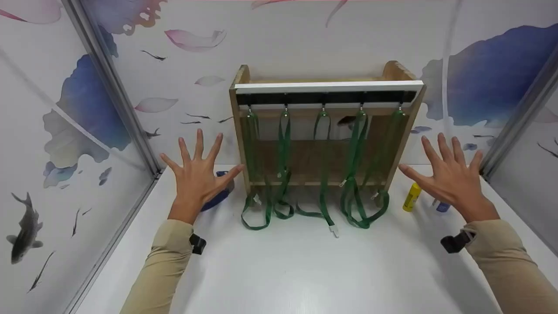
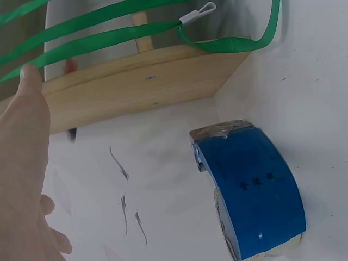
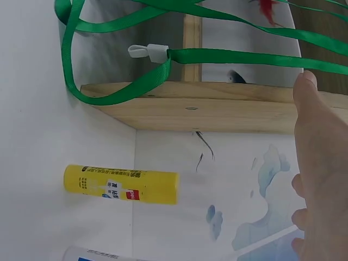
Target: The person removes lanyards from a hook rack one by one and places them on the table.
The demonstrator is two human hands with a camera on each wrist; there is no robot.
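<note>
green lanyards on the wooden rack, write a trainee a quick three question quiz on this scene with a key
1. From how many spots along the black strip of the wooden rack do green lanyards hang?
2. True or false: the right hand has its fingers spread and grips nothing.
3. Fill in: beside the rack, near the left hand, is a blue ____.

Key: 1. five; 2. true; 3. tape dispenser.

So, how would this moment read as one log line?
left hand: spread, empty | right hand: spread, empty | straps: hanging from rack | tape dispenser: left of rack | glue stick: right of rack
</note>
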